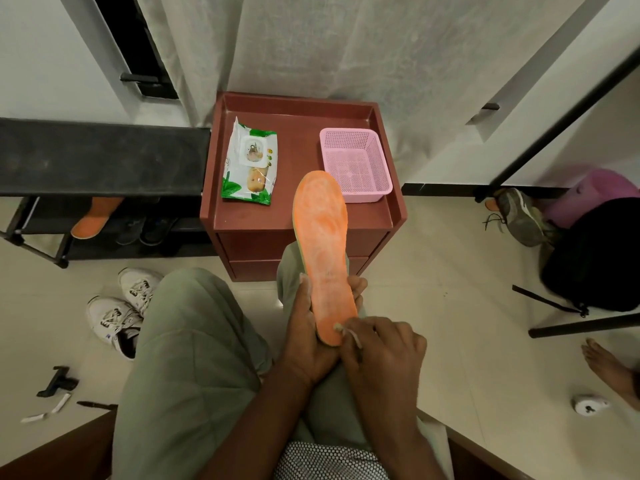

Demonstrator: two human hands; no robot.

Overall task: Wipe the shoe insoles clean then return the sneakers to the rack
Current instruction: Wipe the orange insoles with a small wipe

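Seated view over knees in grey-green trousers [187, 341], close against a low reddish-brown cabinet with a raised rim [388, 216]; pale tiled floor [433, 271] open to the right, a black shoe rack [104, 157] and a pair of white sneakers [121, 313] to the left. Long orange foam insole [323, 251] upright over the right knee, toe end overlapping the cabinet's front edge beside a pink plastic mesh basket [356, 164], green-and-white wipes packet [251, 164] further left. Left hand [311, 337] curled around the insole's heel end from beneath, right hand [384, 355] closed around a small crumpled white wipe [341, 329] pressed against the heel's edge.

Orange insole [323, 244], pink basket [355, 164], reddish-brown cabinet [298, 119].
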